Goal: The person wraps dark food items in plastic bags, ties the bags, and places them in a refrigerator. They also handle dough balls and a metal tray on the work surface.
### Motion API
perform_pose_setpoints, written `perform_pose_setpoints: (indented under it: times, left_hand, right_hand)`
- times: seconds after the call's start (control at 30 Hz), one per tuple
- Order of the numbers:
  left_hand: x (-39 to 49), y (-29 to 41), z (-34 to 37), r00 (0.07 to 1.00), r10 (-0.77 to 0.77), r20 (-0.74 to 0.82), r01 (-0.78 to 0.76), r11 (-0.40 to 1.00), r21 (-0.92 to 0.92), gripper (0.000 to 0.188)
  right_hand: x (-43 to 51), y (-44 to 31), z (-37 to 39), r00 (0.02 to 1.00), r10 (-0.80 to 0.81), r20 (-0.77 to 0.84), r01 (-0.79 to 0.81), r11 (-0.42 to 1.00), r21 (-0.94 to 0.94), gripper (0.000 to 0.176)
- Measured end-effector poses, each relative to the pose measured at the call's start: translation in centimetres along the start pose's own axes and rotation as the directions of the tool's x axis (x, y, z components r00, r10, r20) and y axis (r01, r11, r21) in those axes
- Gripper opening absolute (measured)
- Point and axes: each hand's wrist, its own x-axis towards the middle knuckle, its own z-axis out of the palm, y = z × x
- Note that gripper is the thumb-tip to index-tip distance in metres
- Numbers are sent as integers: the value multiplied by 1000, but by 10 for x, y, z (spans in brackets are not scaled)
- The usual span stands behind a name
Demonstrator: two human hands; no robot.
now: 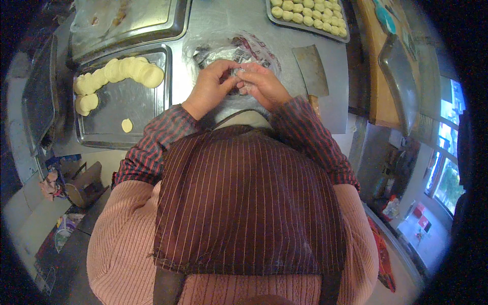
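Observation:
My left hand (214,85) and my right hand (263,83) meet at the fingertips over a crumpled clear plastic bag (228,49) on the metal table. Their fingers pinch together at what looks like a bit of thin plastic; the exact grip is partly hidden behind the fingers. Dark and silvery wrapping shows inside the bag, along with dark red printing. To the left, a metal tray (126,101) carries an arc of overlapping flat, pale yellow dough rounds (126,68). One small dough round (127,125) lies apart near that tray's front edge.
Right of my hands lies a cleaver (312,70), its wooden handle towards me. A tray (346,38) of small dough balls (307,13) stands at the back right. A larger metal pan (179,26) sits at the back left. Wooden furniture (381,95) stands beyond the table's right edge.

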Motion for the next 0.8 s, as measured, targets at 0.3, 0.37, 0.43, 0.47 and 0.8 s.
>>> perform_pose_setpoints:
  times: [0.3, 0.37, 0.43, 0.47, 0.8]
  left_hand:
    - [-12, 2, 2, 997, 64, -41, -60, 992, 111, 27]
    - [-15, 4, 3, 995, 90, -47, -83, 987, 139, 25]
    - [-17, 6, 3, 996, 75, -39, -68, 985, 156, 24]
    - [-19, 7, 4, 994, 103, -47, -95, 985, 142, 22]
    - [-21, 9, 7, 986, 141, -92, -125, 979, 161, 16]
  right_hand:
    - [1, 11, -1, 1000, 15, 2, -15, 998, 54, 20]
    - [0, 14, 1, 1000, 8, -19, -7, 998, 61, 16]
    - [-2, 17, 3, 999, 5, -50, -2, 998, 59, 14]
    - [-3, 18, 5, 998, -1, -64, 5, 998, 66, 15]
    - [-4, 25, 12, 986, -74, -150, 80, 996, 35, 21]
